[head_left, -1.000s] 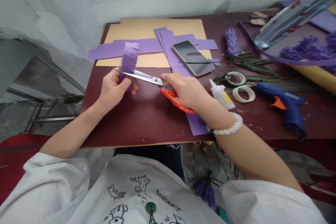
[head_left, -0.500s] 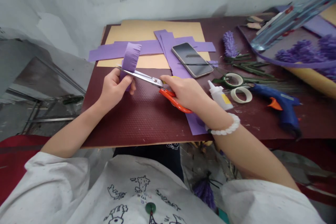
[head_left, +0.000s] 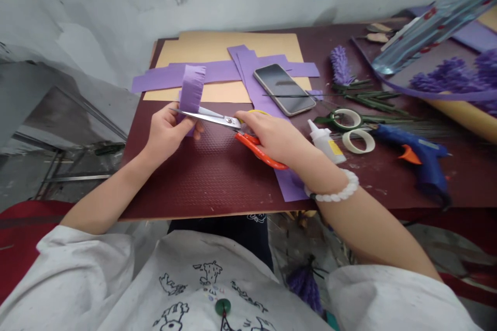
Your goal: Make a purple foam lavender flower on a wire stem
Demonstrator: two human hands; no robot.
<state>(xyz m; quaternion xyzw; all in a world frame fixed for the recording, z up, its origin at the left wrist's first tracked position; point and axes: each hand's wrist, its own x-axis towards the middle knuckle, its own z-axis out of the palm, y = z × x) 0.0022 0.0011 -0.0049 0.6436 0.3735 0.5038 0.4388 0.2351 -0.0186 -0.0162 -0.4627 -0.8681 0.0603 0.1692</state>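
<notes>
- The maroon textured work board (head_left: pixel 202 186) is being used as the bench surface, its near edge lying just beyond the white printed T-shirt (head_left: pixel 186 274).
- A kraft card sheet (head_left: pixel 233 46) is being kept flat at the board's far side, with long purple paper strips (head_left: pixel 209 70) being left crossed over it.
- A clear plastic sleeve (head_left: pixel 430 23) is being left propped at upper right, above a cluster of purple lavender sprigs (head_left: pixel 442 77).
- A blue hot glue gun (head_left: pixel 425 165) is being left on its side at right.
- A smartphone (head_left: pixel 284 89) is being left face up on the strips, with a thin wire lying across it.
- The right hand (head_left: pixel 272 137) is being closed around the orange-handled scissors (head_left: pixel 258 150), its fingers being set at the handle loops.
- The left hand (head_left: pixel 171 134) is being kept in a narrow pinch on the fringed purple paper strip (head_left: pixel 192 88).
- That strip is being held upright over the board, just short of the card, with the scissor blades being kept slightly parted at its lower part.
- A glue bottle (head_left: pixel 325 140) and two tape rolls (head_left: pixel 357 141) are being left just beside the right hand.
- A white bead bracelet (head_left: pixel 337 192) is being worn on the right wrist.
</notes>
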